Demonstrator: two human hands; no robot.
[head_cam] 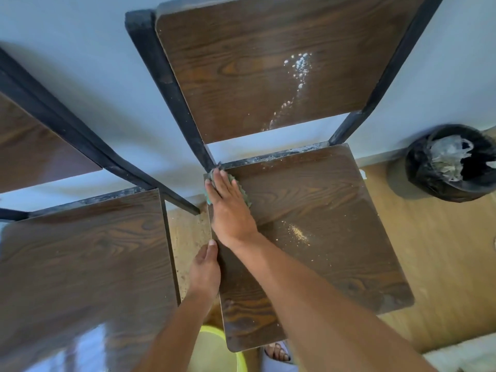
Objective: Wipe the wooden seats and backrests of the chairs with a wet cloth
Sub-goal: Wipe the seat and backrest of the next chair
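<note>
Right hand [230, 210] flat on cloth [233, 181], fingers toward backrest [268, 68].

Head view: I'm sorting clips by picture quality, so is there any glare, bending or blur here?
Head view: window glare on the left seat near the bottom; the wide lens bends the chair frame outward; the bin and frame edges look soft; crumbs stay clear.
</note>
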